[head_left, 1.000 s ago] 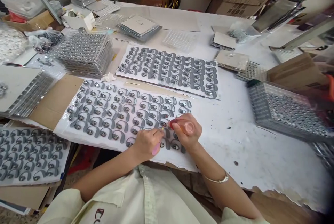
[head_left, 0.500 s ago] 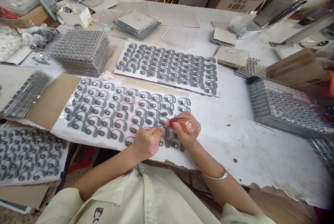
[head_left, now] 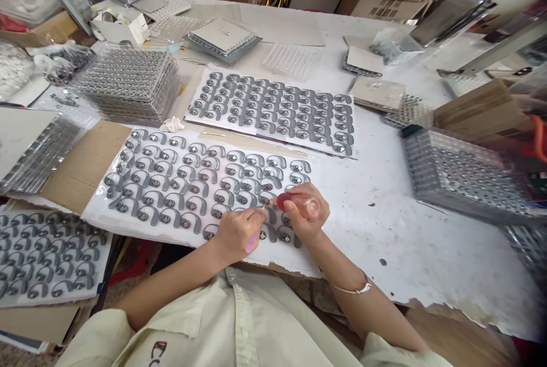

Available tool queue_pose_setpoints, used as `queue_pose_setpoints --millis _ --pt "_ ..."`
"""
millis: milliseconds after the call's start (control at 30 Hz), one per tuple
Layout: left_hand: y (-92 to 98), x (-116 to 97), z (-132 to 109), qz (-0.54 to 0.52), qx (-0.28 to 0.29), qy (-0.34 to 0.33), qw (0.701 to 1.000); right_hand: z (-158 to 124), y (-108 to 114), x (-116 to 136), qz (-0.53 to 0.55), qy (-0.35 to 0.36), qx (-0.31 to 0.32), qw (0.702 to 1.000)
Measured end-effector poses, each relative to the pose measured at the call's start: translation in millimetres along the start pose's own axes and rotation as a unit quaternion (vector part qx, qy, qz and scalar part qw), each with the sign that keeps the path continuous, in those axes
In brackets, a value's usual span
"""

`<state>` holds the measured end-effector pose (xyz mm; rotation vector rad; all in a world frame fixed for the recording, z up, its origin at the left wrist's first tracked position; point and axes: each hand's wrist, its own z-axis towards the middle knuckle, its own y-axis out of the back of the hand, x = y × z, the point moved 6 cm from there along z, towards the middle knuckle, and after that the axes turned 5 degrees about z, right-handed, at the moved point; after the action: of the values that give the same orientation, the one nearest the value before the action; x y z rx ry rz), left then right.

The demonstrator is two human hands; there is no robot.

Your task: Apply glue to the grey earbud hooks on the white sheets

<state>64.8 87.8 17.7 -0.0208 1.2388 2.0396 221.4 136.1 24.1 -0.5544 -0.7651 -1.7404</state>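
Note:
My left hand [head_left: 238,234] is closed around a thin tool with a pink handle [head_left: 252,243]; its small yellow tip pokes out past my fingers. Wrapped in my right hand [head_left: 311,224] is a small squeeze bottle [head_left: 306,206], pinkish and see-through, with a red top pointing left. Both the tip and the bottle's nozzle meet over one grey hook-shaped piece [head_left: 270,215] near the sheet's right end. Rows of similar grey pieces, each with a shiny round centre, lie on the white sheet [head_left: 100,207]. My fingers partly cover several of them.
Behind lies a second sheet of grey pieces [head_left: 277,106]. A tall stack of clear trays [head_left: 128,79] stands left, another stack of trays [head_left: 465,173] right. More grey pieces rest on a lower board [head_left: 47,253] at left. A cotton swab [head_left: 213,134] lies between the sheets.
The whole view has shifted very slightly. Both hands keep nearly the same place and hold over the same piece.

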Motion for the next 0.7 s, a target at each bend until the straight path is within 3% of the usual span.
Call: queue_pose_setpoints --millis 167,700 --pt "-1.2 0.5 -0.5 0.002 0.006 0.001 1.000 -0.9 6.1 -2.5 -0.017 0.009 -0.022 1.000" --pt "-0.6 -0.3 0.2 0.004 0.003 0.001 1.000 4.0 0.5 1.9 -0.004 0.009 -0.009 1.000"
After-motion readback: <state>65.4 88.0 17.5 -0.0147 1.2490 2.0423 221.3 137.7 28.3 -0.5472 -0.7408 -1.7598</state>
